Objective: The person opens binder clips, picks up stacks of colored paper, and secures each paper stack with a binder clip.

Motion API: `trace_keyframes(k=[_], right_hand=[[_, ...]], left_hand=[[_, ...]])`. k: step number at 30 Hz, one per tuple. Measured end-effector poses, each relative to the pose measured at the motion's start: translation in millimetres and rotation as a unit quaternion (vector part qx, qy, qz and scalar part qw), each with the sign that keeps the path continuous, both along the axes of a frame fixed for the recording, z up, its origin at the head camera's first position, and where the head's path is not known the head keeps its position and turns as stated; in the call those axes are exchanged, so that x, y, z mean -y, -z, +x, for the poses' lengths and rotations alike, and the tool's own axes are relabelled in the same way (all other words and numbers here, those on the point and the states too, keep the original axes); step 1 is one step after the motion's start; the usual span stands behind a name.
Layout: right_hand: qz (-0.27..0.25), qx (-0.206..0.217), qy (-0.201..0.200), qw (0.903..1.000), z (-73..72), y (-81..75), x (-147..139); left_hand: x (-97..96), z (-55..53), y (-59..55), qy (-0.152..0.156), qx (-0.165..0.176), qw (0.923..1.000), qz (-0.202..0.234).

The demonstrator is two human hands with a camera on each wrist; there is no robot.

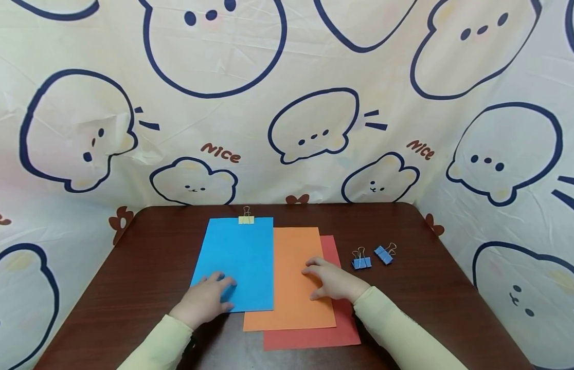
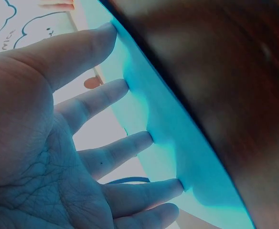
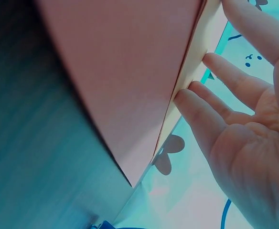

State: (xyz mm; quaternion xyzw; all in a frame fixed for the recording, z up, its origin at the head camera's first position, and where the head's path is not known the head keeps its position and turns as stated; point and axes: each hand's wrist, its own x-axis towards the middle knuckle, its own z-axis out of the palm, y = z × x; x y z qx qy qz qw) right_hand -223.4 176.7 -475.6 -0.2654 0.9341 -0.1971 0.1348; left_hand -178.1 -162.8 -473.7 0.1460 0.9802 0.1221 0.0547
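A blue sheet lies with a yellow binder clip on its top edge. Partly under it is an orange sheet, and a red sheet shows lowest, offset to the right. My left hand rests its spread fingertips on the lower left part of the blue sheet; in the left wrist view the fingers touch the blue surface. With fingers spread, my right hand touches the orange sheet near its right edge. In the right wrist view its fingertips meet the orange paper beside the red one.
Two blue binder clips, a nearer one and a tilted one, lie right of the sheets on the dark brown table. A white cloth with cartoon outlines hangs behind and along both sides.
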Motion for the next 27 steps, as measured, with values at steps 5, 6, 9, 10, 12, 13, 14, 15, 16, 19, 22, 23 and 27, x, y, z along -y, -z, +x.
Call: trace_keyframes(k=[5, 6, 9, 10, 12, 13, 14, 15, 16, 19, 22, 23, 27], right_hand=[[0.001, 0.002, 0.001, 1.0000, -1.0, 0.0, -0.2], [0.004, 0.001, 0.001, 1.0000, -1.2, 0.2, -0.3], [0.006, -0.001, 0.000, 1.0000, -1.5, 0.6, -0.7], [0.007, -0.002, -0.001, 1.0000, -1.5, 0.8, -0.8], [0.009, -0.004, -0.002, 0.9999, -1.6, 1.1, -1.0], [0.008, -0.006, -0.003, 1.0000, -1.5, 0.9, -1.1], [0.007, -0.007, -0.004, 0.9999, -1.5, 1.1, -1.1], [0.006, -0.008, -0.005, 0.9999, -1.7, 1.5, -1.1], [0.005, -0.008, -0.005, 0.9999, -1.8, 1.7, -0.9], [-0.001, -0.007, -0.005, 1.0000, -1.9, 2.0, -0.7], [-0.002, -0.003, -0.003, 1.0000, -1.9, 2.4, -0.7], [-0.003, -0.002, -0.003, 1.0000, -1.8, 2.3, -0.7], [-0.002, -0.003, -0.002, 1.0000, -1.5, 2.1, -0.7]], left_hand=[[5.7, -2.0, 0.2, -0.008, 0.003, 1.0000, 0.005], [6.9, -2.5, 0.5, -0.009, 0.002, 0.9999, 0.005], [10.2, -3.8, 0.9, -0.010, 0.000, 0.9999, 0.006], [11.4, -4.3, 1.0, -0.011, 0.000, 0.9999, 0.007], [13.7, -4.8, 0.8, -0.012, -0.001, 0.9999, 0.007], [15.0, -5.2, 0.8, -0.014, 0.000, 0.9999, 0.007], [16.4, -5.6, 0.9, -0.015, 0.001, 0.9999, 0.008], [18.0, -6.0, 1.0, -0.017, 0.003, 0.9998, 0.008], [19.7, -6.4, 1.0, -0.019, 0.005, 0.9998, 0.010], [24.8, -7.9, 1.1, -0.026, 0.010, 0.9995, 0.013], [29.6, -9.2, 1.2, -0.033, 0.011, 0.9993, 0.015], [31.0, -9.6, 1.2, -0.035, 0.011, 0.9992, 0.016], [35.8, -10.6, 1.1, -0.042, 0.008, 0.9989, 0.018]])
